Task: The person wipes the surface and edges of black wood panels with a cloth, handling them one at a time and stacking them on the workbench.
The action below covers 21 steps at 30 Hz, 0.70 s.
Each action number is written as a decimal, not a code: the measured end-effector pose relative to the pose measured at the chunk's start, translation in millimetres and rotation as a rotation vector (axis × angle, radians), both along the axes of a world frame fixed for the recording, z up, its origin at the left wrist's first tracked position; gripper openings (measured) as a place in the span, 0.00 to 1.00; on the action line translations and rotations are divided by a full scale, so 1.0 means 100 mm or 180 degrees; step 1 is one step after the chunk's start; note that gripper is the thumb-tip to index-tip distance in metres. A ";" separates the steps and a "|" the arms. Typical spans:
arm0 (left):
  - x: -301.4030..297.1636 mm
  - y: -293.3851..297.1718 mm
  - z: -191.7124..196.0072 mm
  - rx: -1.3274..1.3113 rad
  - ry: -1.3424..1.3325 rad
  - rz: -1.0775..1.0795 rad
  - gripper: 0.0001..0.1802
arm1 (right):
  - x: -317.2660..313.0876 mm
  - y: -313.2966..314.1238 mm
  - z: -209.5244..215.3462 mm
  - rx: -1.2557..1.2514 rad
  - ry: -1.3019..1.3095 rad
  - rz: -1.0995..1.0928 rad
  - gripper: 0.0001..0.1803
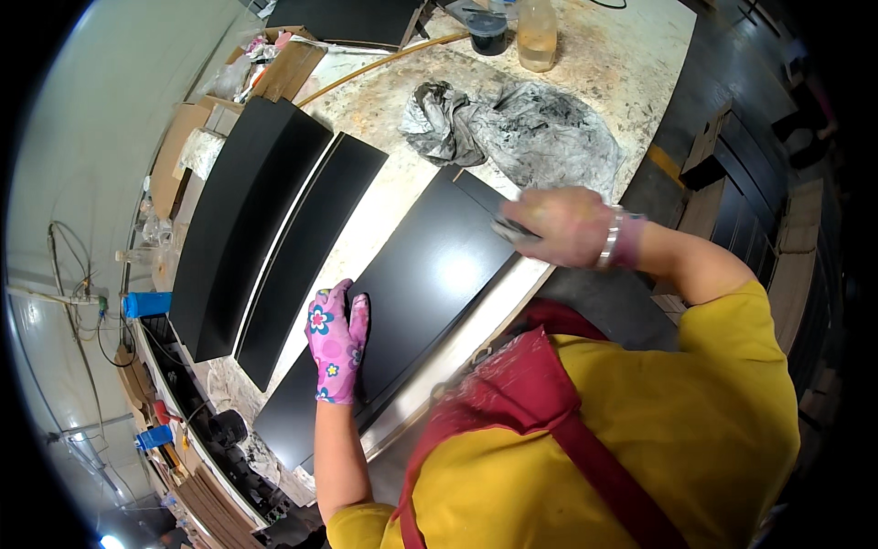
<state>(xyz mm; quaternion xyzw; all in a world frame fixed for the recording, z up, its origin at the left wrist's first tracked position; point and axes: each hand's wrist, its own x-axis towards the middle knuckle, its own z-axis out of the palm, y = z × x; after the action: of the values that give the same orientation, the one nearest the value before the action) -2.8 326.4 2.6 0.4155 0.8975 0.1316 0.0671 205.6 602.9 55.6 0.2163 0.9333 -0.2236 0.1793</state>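
Observation:
A long black panel (412,261) with a satin sheen lies slantwise on the worktable in front of me. My left hand (335,340), in a pink flowered glove with dark-stained fingertips, rests flat on its left part, open. At the panel's far right end is my right hand (567,224), bare-skinned and slightly blurred. Its fingers are closed on a small grey pad (515,230), pressed near the panel's edge; whether this is cloth or an abrasive piece I cannot tell. A crumpled grey-black rag (549,133) lies just beyond that hand.
Two more black boards, a wide one (242,220) and a narrow one (311,256), stand to the left. A dark tub (487,35) and a cloudy plastic bottle (537,37) occupy the far side of the stained worktable (631,55). Stacked panels (732,192) sit on the right.

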 end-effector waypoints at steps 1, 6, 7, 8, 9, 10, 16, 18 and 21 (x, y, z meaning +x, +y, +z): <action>-0.01 -0.03 -0.02 0.0005 0.0052 -0.0001 0.17 | 0.12 0.11 0.01 -0.0161 -0.0106 0.0383 0.27; -0.05 -0.03 -0.09 0.0148 0.0145 -0.0133 0.18 | -0.17 0.54 -0.23 -0.0481 0.0819 -0.0667 0.26; -0.06 0.03 -0.08 0.0155 0.0118 -0.0194 0.17 | -0.24 0.67 -0.46 -0.0496 0.1206 -0.0780 0.27; -0.07 0.05 -0.08 0.0137 0.0098 -0.0206 0.17 | -0.32 0.65 -0.48 -0.0514 0.1215 -0.0807 0.27; -0.07 0.04 -0.09 0.0105 0.0114 -0.0206 0.17 | -0.45 0.61 -0.51 -0.0646 0.0961 -0.0767 0.28; -0.07 0.03 -0.10 0.0132 0.0119 -0.0218 0.17 | -0.51 0.59 -0.52 -0.0774 0.0708 -0.0733 0.29; -0.04 0.00 -0.10 0.0143 0.0157 -0.0101 0.17 | 0.32 0.48 -0.44 -0.0288 0.0957 -0.0082 0.23; -0.05 -0.03 -0.12 0.0131 0.0211 -0.0071 0.17 | 0.48 0.59 -0.22 -0.0669 0.0189 0.0499 0.23; -0.08 -0.05 -0.16 0.0345 0.0203 -0.0148 0.15 | 0.40 0.66 -0.44 -0.1186 0.0656 -0.0382 0.26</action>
<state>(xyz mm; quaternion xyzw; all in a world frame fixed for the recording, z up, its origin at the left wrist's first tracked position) -10.3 321.0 -13.4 0.4432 0.8809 0.1652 0.0188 245.5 669.1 11.7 0.2106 0.8747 -0.4234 0.1062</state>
